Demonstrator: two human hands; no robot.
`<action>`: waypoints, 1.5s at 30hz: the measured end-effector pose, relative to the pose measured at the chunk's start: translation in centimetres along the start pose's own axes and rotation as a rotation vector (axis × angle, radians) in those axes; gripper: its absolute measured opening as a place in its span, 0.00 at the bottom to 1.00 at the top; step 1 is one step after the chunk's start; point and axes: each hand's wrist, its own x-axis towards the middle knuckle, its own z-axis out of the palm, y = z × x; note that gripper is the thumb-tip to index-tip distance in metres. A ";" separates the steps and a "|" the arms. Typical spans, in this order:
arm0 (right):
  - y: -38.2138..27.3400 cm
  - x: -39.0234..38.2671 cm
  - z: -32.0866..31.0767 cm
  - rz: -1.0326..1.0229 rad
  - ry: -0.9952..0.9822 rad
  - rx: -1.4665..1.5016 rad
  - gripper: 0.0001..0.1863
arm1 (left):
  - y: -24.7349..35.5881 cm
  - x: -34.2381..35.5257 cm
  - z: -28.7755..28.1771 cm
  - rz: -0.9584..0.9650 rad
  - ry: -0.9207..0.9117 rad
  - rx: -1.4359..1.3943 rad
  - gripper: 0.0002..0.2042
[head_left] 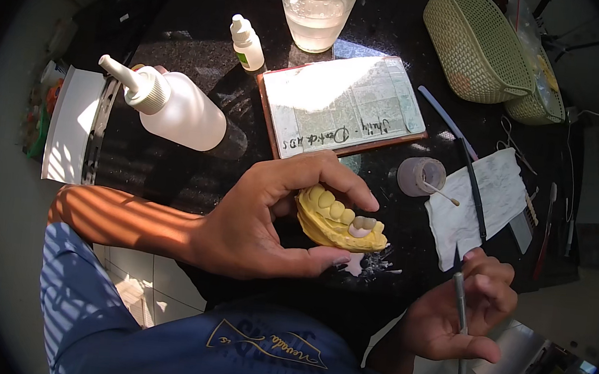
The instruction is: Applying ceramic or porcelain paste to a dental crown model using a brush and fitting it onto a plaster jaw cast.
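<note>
My left hand (261,212) grips a yellow dental cast (324,229), with the thumb below and the fingers above. A row of teeth runs along the cast; one tooth near its right end is pinkish white at the base and greyish on top. In my right hand (457,310) is a slim, pen-like dental tool (460,300) with a silver handle and a dark pointed tip. Its tip points away from me, next to a folded white cloth (475,200), and stands apart from the cast. White smears lie on the table under the cast.
Beyond my hands lies a glass mixing slab (343,105). Around it stand a large nozzle bottle (177,110), a small dropper bottle (247,45), a glass of cloudy liquid (317,19) and a small jar (416,176) holding a stick. Woven baskets (478,53) and scissors (518,145) are far right.
</note>
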 end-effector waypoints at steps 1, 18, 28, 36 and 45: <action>-0.6 0.4 -0.7 0.046 -0.241 -0.019 0.41 | -0.2 0.2 -0.1 0.000 -0.008 -0.003 0.20; -1.4 -1.3 4.2 0.029 -0.260 -0.093 0.13 | -0.4 0.5 -0.7 0.170 -0.083 0.302 0.19; -1.0 -1.6 4.4 0.060 -0.300 -0.053 0.15 | -0.3 0.3 -0.6 0.197 -0.074 0.438 0.20; -0.6 -1.6 4.7 0.012 -0.291 -0.064 0.14 | -0.4 0.3 -0.6 0.225 -0.073 0.461 0.21; -1.2 -1.4 3.8 0.065 -0.262 -0.012 0.14 | -0.2 0.8 -0.7 0.044 -0.173 0.212 0.19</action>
